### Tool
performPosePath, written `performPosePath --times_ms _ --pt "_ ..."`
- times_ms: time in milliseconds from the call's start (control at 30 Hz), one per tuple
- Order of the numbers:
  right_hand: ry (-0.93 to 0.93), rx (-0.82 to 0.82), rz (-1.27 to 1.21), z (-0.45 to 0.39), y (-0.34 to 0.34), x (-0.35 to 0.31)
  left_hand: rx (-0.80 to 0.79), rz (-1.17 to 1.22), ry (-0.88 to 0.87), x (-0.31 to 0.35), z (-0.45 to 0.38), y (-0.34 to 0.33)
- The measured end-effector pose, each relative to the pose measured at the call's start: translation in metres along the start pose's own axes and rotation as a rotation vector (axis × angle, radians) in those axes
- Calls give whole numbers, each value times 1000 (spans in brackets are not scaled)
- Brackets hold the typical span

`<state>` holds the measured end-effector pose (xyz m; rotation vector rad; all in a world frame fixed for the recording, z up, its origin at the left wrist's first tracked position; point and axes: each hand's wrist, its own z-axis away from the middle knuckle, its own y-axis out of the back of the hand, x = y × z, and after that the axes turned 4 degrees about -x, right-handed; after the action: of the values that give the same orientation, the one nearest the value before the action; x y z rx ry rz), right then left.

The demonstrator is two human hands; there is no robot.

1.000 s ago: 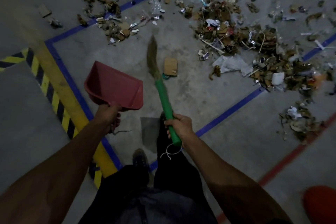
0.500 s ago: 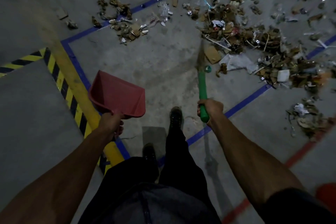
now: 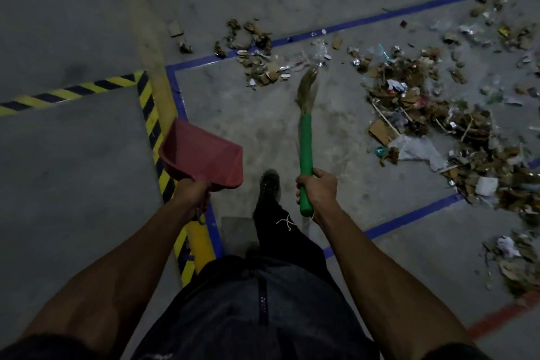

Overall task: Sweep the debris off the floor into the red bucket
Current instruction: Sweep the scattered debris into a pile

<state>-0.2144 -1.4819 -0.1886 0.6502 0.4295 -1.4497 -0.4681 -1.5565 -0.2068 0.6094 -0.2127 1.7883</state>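
We hold a red dustpan [image 3: 204,155] in our left hand [image 3: 191,194], fingers wrapped around its handle, with the pan raised off the concrete floor [image 3: 263,131] and its open mouth facing forward. Our right hand [image 3: 318,188] grips the green handle of a broom [image 3: 305,137], fist closed around its lower end; the straw bristles point ahead and appear blurred. A short white string [image 3: 285,222] hangs from the handle's end.

The main debris heap [image 3: 432,114] lies to the right front: torn cardboard, paper, foil and plastic scraps spread across the floor and over the blue tape line [image 3: 409,218]. A smaller debris cluster [image 3: 260,64] sits ahead, straddling the far blue line, just beyond the bristle tips. Two loose cardboard scraps [image 3: 179,36] lie outside the blue boundary. A further debris patch [image 3: 514,260] lies at right near a red floor line [image 3: 496,320].

To the left, a yellow line [image 3: 159,90] runs beside black-and-yellow hazard tape [image 3: 70,93]. Our dark-trousered leg and shoe [image 3: 270,184] stand between dustpan and broom. The red bucket does not show in this view.
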Motion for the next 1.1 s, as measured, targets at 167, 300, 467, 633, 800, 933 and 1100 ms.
performPosePath --times_ms 167,300,467,633,800,933,1100 --pt "43 -55 156 -45 -52 -56 76 69 27 54 -40 29" --pt "97 -109 372 -86 -94 -107 149 117 47 113 -75 54" --pt "155 -178 621 -118 -144 -174 233 194 64 184 -105 87" --pt "184 -249 739 -138 -202 -223 202 244 56 234 -132 123" --pt "174 -319 766 -163 -279 -254 237 226 35 268 -185 167" --pt "156 -347 749 -183 -360 -271 219 162 45 296 -237 216" --pt "115 -369 675 -201 -471 -288 194 -12 76 334 -298 284"
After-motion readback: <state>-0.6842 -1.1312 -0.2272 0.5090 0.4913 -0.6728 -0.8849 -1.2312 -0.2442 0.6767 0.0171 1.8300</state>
